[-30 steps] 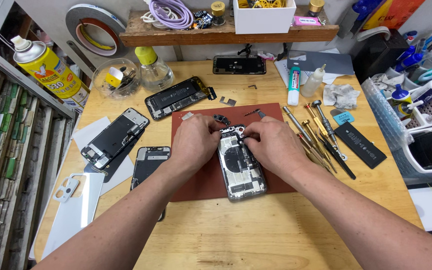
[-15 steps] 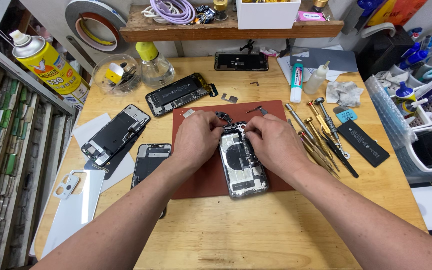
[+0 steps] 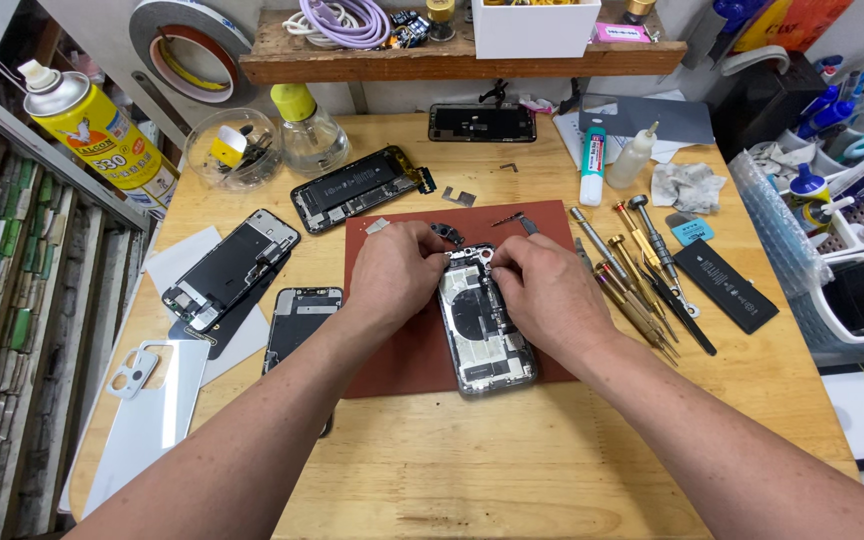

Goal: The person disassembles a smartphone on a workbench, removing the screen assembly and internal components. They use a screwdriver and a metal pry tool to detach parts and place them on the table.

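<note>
Mid-repair by the look of it: phone (image 3: 482, 325) already opened, back off, small parts and brackets laid out past the fingertips, screwdrivers (image 3: 632, 275) right of the right hand, reassembly or further stripping not yet done. Left hand (image 3: 397, 270) curled, fingertips pinched at the phone's top left edge; right hand (image 3: 542, 290) curled likewise, thumb and forefinger closed on a tiny part at the top, too small to name. Phone flat on a red mat (image 3: 402, 350) between both hands, dark coil and boards exposed.

Bright, even overhead light, soft shadows under both forearms, sharp focus throughout, wide-angle bending at the edges.
</note>
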